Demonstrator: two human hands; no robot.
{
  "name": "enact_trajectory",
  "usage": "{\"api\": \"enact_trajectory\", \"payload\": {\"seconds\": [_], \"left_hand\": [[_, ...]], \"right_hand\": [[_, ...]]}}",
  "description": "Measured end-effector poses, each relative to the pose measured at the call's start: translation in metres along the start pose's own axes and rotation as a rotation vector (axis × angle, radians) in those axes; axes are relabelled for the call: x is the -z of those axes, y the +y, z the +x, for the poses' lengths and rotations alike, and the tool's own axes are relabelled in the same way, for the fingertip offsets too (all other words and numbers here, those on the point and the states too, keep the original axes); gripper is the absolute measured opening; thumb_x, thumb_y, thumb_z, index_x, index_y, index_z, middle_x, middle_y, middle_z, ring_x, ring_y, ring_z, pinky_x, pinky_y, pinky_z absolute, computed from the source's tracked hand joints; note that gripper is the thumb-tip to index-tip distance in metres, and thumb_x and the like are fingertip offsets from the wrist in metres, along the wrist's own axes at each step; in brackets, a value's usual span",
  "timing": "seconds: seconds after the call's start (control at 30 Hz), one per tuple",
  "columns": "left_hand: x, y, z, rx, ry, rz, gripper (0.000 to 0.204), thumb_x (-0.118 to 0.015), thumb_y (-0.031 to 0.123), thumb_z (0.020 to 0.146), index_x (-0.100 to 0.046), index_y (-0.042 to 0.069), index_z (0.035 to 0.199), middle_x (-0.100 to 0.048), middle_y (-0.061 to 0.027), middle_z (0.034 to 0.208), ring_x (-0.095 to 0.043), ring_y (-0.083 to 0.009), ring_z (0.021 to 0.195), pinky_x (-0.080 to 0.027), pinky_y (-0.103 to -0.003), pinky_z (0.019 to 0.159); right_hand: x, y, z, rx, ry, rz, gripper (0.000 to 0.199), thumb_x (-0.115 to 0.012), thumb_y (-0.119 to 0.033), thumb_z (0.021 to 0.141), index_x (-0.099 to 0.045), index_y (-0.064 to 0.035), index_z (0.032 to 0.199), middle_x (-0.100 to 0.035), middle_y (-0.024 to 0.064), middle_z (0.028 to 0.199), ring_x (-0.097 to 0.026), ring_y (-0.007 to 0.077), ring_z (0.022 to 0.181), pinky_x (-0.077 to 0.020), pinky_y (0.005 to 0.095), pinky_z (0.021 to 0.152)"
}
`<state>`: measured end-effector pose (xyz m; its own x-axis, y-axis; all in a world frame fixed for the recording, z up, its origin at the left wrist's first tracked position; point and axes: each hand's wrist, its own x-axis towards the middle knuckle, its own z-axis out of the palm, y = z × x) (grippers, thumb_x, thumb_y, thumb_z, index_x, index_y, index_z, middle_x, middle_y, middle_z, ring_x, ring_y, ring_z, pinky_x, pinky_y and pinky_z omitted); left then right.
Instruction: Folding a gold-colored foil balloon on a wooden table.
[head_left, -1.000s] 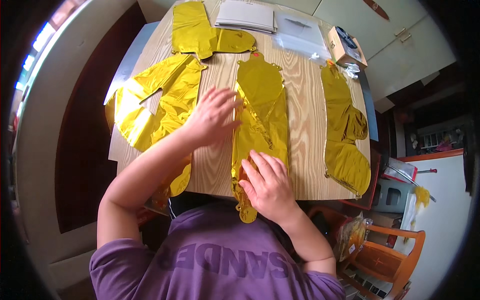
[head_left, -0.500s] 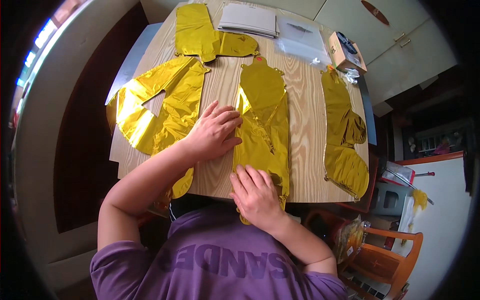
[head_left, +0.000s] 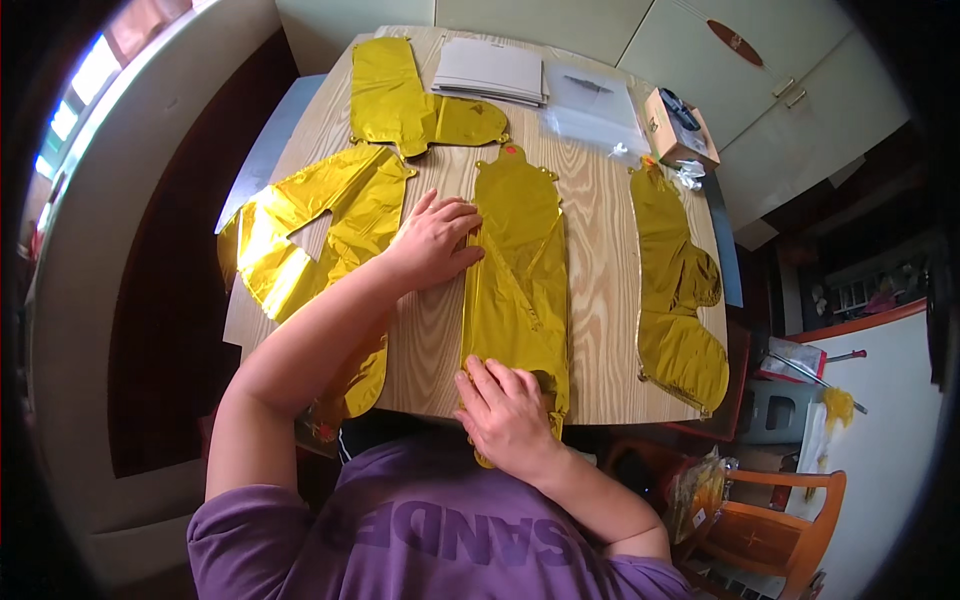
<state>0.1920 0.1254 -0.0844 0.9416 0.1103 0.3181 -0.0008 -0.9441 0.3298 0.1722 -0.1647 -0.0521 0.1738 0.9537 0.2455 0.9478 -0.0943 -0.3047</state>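
Note:
A flat gold foil balloon lies lengthwise in front of me, with diagonal creases across its middle and a red spot near its far tab. On its left edge rests my left hand, open, fingers spread and pressing down lightly. My right hand lies open and flat on the near end, which hangs a little past the table edge and is partly hidden by it. To the left is another gold foil balloon with a triangular gap, partly under my left forearm. An L-shaped gold balloon lies at the far left.
A curvy gold balloon lies along the right side of the wooden table. Toward the back are a stack of white sheets, clear plastic, and a cardboard box beside crumpled silvery wrapping. A wooden chair stands at lower right.
The view has tilted, so the table sits lower in the picture. Both hands stay at about the same places on the middle balloon, whose surface glints less.

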Motion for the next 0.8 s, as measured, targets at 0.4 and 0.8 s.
{"api": "enact_trajectory", "payload": {"seconds": [0.4,0.8], "left_hand": [[0.000,0.069,-0.041,0.124,-0.150,0.040,0.086,-0.055,0.054,0.098,-0.030,-0.006,0.155,-0.027,-0.0296,0.162,-0.020,-0.0408,0.154,-0.013,-0.053,0.126],[-0.015,0.058,-0.031,0.100,-0.135,0.105,0.089,-0.051,0.059,0.098,-0.031,-0.009,0.154,-0.027,-0.0282,0.163,-0.020,-0.0406,0.155,-0.013,-0.052,0.125]], "right_hand": [[0.030,0.090,0.018,-0.131,0.148,0.038,0.044,-0.065,-0.024,0.097,-0.062,-0.0024,0.135,-0.059,0.0166,0.142,-0.057,0.0325,0.128,-0.0414,0.0437,0.111],[0.009,0.134,0.039,-0.168,0.025,-0.129,0.051,-0.060,-0.026,0.099,-0.052,0.0006,0.142,-0.049,0.0194,0.150,-0.042,0.0376,0.141,-0.0274,0.0501,0.120]]}}
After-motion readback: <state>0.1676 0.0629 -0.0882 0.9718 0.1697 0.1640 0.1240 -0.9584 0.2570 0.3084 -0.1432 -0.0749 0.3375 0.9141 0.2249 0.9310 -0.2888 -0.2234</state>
